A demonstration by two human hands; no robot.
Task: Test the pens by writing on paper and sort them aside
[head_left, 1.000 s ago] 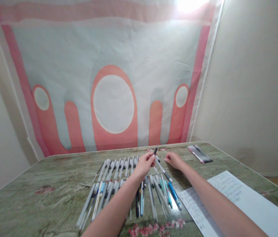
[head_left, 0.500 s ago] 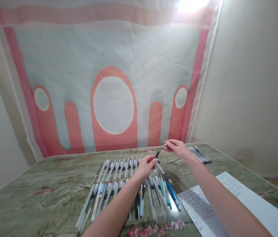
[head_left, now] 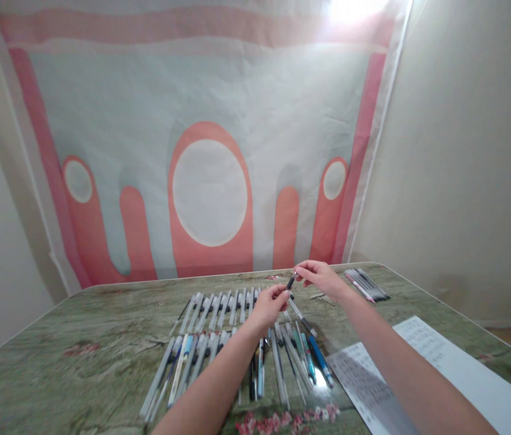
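My left hand (head_left: 270,307) is closed around a pen (head_left: 290,282), whose dark grip end points up and to the right. At that end my right hand (head_left: 318,278) is closed in a pinch, with a small shiny piece, like a pen tip, between finger and thumb. Whether that piece touches the pen I cannot tell. Below the hands lie rows of pens: clear-barrelled ones in a back row (head_left: 221,309) and a mixed front row. Blue and teal pens, among them a blue pen (head_left: 321,361), lie at the right end. My left forearm hides part of the front row.
Written-on white paper (head_left: 459,368) lies at the right, partly under my right forearm. A group of dark and clear pens (head_left: 368,285) rests at the table's back right. The table (head_left: 56,374) has a wood-patterned cover with pink flowers. A patterned hanging (head_left: 210,78) covers the wall behind.
My right hand has moved left and slightly down, bringing the small shiny piece to the pen's dark end. My left hand has stayed nearly still with the pen.
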